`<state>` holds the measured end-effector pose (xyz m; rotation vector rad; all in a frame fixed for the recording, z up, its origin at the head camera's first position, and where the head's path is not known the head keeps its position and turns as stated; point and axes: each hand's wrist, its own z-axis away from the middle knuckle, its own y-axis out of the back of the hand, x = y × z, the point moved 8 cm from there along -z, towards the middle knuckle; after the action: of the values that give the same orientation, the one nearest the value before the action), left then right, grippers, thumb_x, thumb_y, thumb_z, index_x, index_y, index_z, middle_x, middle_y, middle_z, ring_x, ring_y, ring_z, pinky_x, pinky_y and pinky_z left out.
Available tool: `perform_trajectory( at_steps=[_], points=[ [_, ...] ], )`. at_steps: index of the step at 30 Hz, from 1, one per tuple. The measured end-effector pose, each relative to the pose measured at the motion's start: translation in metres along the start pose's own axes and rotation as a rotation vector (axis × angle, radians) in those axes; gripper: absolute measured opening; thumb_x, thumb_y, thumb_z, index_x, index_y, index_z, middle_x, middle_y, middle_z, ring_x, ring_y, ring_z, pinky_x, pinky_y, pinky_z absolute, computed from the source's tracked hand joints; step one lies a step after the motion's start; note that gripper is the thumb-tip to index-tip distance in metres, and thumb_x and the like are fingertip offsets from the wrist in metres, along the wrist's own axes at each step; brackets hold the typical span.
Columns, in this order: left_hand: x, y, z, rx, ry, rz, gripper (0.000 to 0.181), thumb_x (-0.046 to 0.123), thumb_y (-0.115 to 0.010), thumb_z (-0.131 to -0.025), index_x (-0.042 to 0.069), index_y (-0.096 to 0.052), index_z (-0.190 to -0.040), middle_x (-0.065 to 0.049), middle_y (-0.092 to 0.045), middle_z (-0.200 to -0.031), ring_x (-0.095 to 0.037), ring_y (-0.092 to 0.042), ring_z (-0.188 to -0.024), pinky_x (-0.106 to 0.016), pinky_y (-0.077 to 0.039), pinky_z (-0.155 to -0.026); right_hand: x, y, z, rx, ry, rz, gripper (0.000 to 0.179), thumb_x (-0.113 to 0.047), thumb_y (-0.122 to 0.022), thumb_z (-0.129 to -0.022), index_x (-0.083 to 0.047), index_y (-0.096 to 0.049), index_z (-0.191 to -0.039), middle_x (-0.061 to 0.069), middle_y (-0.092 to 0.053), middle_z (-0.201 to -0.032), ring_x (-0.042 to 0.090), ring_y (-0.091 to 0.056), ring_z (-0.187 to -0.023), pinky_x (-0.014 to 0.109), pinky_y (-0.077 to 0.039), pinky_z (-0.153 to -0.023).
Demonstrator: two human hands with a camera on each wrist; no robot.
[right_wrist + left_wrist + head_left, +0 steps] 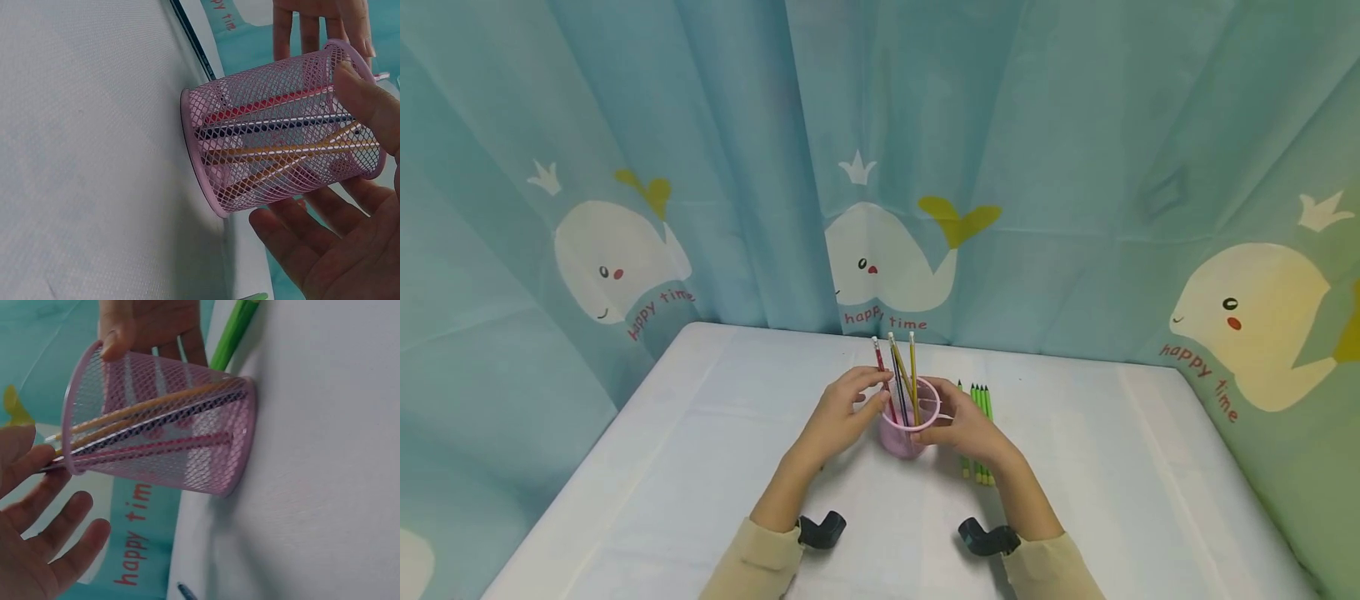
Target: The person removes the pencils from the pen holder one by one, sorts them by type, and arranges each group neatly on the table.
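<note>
A pink wire-mesh pencil cup (904, 440) stands upright on the white table, and through its mesh several pencils show leaning inside. My right hand (973, 429) grips the cup around its right side near the rim, thumb on the near side and fingers beyond it. At the rim's left, my left hand (844, 417) pinches the upper part of a red pencil (269, 101) between thumb and index finger, while its other fingers spread loosely. Beside the red one are a dark striped pencil (275, 125) and yellow pencils (913, 367), their eraser ends up.
Several green pencils (982, 433) lie side by side just right of the cup, partly behind my right hand. A dark pencil (192, 39) lies on the table (685, 467) on the left-hand side. A blue whale-print curtain (1060, 208) hangs behind the table's far edge.
</note>
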<state>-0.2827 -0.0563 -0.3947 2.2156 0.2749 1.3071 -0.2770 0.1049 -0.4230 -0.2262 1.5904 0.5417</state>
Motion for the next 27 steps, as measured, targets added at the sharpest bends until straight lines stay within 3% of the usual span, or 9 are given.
perform_trajectory(
  at_steps=[12, 22, 27],
  points=[
    [0.022, 0.023, 0.001, 0.072, -0.04, -0.014, 0.032, 0.027, -0.058, -0.091, 0.019, -0.058, -0.122, 0.01, -0.052, -0.121, -0.006, -0.048, -0.114, -0.032, -0.051, -0.085, -0.001, 0.0, 0.001, 0.005, -0.011, 0.017, 0.076, -0.006, -0.076, -0.072, -0.006, -0.036, -0.137, 0.016, -0.045, -0.133, 0.037, -0.046, -0.118, 0.039, -0.047, -0.09],
    [0.044, 0.041, 0.001, 0.158, -0.134, 0.073, 0.033, 0.017, -0.059, -0.09, 0.014, -0.057, -0.123, 0.002, -0.054, -0.121, -0.016, -0.055, -0.108, -0.028, -0.053, -0.081, -0.003, 0.0, 0.001, 0.002, 0.004, 0.002, 0.076, -0.005, -0.076, -0.072, -0.005, -0.036, -0.137, 0.017, -0.044, -0.134, 0.037, -0.045, -0.12, 0.05, -0.04, -0.096],
    [0.07, 0.051, 0.006, 0.205, -0.143, 0.101, 0.033, 0.003, -0.06, -0.087, 0.004, -0.057, -0.12, -0.008, -0.055, -0.119, -0.025, -0.057, -0.104, -0.033, -0.054, -0.079, -0.001, 0.0, 0.001, 0.006, 0.005, 0.01, 0.076, -0.007, -0.077, -0.072, -0.006, -0.037, -0.137, 0.017, -0.045, -0.133, 0.037, -0.045, -0.119, 0.049, -0.04, -0.096]
  ],
)
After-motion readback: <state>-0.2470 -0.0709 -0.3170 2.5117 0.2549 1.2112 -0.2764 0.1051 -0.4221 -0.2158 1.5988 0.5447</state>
